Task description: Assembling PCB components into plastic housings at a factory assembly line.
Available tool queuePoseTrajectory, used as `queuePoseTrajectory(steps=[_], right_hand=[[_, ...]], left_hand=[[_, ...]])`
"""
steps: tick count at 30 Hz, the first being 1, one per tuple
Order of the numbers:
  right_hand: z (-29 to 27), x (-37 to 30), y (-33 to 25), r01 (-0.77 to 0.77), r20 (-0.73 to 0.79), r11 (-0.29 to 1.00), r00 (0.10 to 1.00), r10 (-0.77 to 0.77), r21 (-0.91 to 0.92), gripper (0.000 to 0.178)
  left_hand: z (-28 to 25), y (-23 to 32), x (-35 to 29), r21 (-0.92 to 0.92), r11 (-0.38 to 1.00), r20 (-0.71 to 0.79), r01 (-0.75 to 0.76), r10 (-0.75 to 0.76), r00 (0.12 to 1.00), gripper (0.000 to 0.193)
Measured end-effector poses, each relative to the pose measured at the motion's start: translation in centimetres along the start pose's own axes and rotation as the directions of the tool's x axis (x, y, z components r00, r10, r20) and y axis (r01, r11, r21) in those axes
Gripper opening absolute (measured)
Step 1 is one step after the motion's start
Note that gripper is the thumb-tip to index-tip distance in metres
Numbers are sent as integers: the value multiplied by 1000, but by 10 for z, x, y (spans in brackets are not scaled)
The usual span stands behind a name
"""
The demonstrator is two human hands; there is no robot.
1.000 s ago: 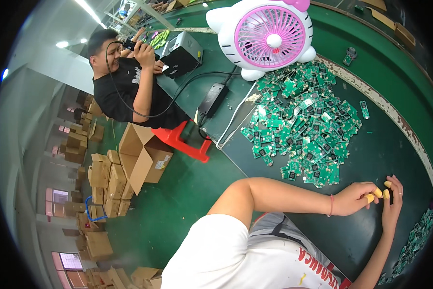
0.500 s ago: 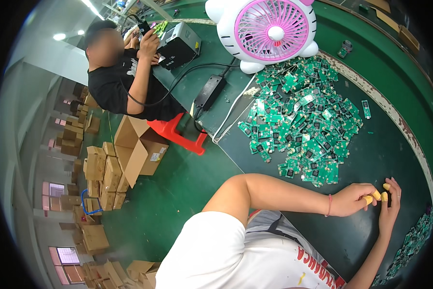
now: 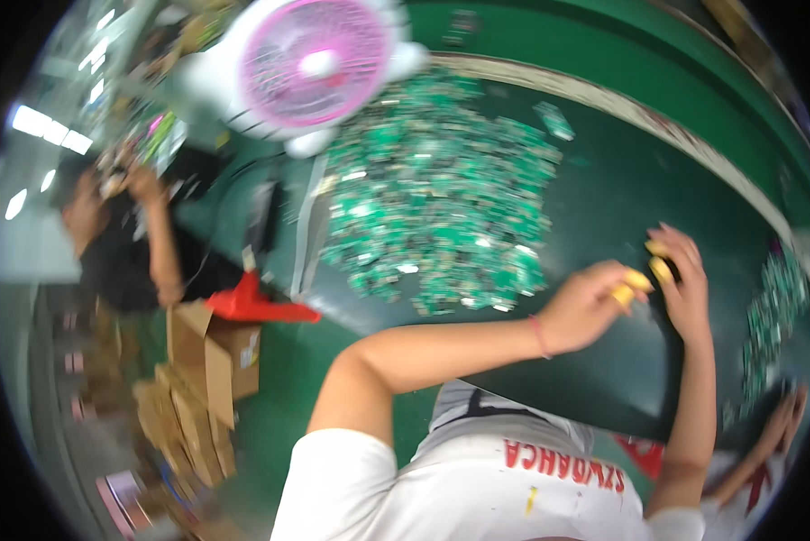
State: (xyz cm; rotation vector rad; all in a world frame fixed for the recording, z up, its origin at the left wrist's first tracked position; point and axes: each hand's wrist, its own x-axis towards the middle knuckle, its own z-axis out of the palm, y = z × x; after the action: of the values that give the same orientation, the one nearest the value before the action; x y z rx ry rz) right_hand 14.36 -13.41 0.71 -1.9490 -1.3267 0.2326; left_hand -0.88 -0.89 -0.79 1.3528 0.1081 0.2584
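Note:
My left hand (image 3: 594,307) reaches in over the dark green tabletop (image 3: 603,198) with its fingers curled and pinched together. Whatever lies between them, if anything, is too blurred to make out. Facing it, my right hand (image 3: 684,284) has its fingers stretched out and the thumb apart, with nothing visible in it. Yellow finger cots (image 3: 635,284) cover some fingertips of both hands, and the fingertips nearly meet. Left of my hands spreads a large heap of small green circuit boards (image 3: 441,198), smeared by motion. One loose circuit board (image 3: 554,121) lies beyond the heap.
A white and pink fan (image 3: 319,63) stands behind the heap. More boards (image 3: 774,307) lie at the far right, near another person's hands (image 3: 788,419). At left are a person in black (image 3: 134,261), a black power adapter (image 3: 262,216), a red stool (image 3: 251,302) and an open carton (image 3: 233,356).
The view has swung, shifting the fan, heap and person in black leftward. Another person's hands have come into view at lower right. My hands remain close together, fingertips facing.

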Motion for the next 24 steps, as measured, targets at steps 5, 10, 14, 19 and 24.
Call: queuePoseTrajectory(steps=[5, 10, 14, 19, 24], right_hand=[[-10, -7, 4, 8, -42, 999, 999, -7, 39, 20], [-13, -10, 19, -87, -37, 935, 994, 106, 345, 21], [-15, -18, 29, -84, -76, 927, 990, 120, 366, 21], [-14, -14, 36, -176, -26, 815, 974, 227, 552, 22], [-10, -14, 39, -110, -71, 763, 977, 200, 637, 22]], left_hand=[[3, 14, -2, 30, 997, 32, 65, -66, 997, 29], [-1, 40, -6, 67, 998, -66, -16, 21, 998, 39], [-10, 89, 15, 541, 835, -51, 104, -91, 995, 22], [-83, 103, 113, 978, 175, -164, 109, 338, 927, 26], [-102, 68, 160, 893, -320, -338, 317, -12, 941, 41]])
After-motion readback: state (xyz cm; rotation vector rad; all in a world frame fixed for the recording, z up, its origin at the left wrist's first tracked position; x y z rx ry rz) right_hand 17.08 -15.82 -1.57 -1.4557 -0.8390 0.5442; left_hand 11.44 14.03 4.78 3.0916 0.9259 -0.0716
